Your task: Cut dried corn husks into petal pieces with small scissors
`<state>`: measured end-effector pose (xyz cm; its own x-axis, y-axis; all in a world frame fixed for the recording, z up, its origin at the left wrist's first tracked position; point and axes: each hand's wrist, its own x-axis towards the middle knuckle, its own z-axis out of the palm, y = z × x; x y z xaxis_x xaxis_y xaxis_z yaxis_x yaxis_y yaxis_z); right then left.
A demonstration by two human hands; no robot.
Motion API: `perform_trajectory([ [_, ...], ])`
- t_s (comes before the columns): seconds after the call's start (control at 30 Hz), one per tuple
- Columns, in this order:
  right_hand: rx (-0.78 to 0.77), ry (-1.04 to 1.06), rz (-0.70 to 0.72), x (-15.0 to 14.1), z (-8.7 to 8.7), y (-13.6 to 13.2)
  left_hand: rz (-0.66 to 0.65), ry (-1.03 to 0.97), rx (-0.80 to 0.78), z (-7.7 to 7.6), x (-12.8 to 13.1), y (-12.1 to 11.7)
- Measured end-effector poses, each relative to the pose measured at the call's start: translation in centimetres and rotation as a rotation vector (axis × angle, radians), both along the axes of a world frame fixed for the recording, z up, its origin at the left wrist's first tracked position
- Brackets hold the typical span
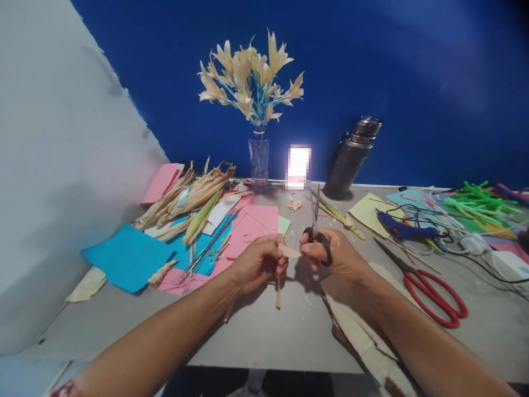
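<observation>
Left hand (264,256) pinching pale strip (291,252), right hand (339,251) holding scissors (314,227); screen (298,165) unreadable

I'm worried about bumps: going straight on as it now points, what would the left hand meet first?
Probably the right hand, with its black-handled scissors; the pale husk strip in the left hand spans most of the gap. Depth is unclear from this one view.

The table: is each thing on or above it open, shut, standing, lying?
Black scissors: held in right hand, blades slightly open.
Red-handled scissors: lying, closed.
Flask: standing, lid on.
Vase: standing, holding flowers.
Glue gun: lying down.
Pale strip: pinched in left hand.
Blurred screen: lit.
</observation>
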<state>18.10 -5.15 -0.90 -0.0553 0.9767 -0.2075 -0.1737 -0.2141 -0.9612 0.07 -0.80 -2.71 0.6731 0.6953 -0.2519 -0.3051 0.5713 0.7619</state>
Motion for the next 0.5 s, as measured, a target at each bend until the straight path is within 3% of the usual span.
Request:
perform_trajectory([
  [0.33, 0.006, 0.042, -0.006, -0.61, -0.34, -0.26, 0.082, 0.023, 0.018, 0.38, -0.17, 0.14],
  [0.5, 0.029, -0.013, -0.054, -0.71, -0.13, -0.27, 0.023, 0.034, 0.051, 0.08, -0.04, -0.21],
])
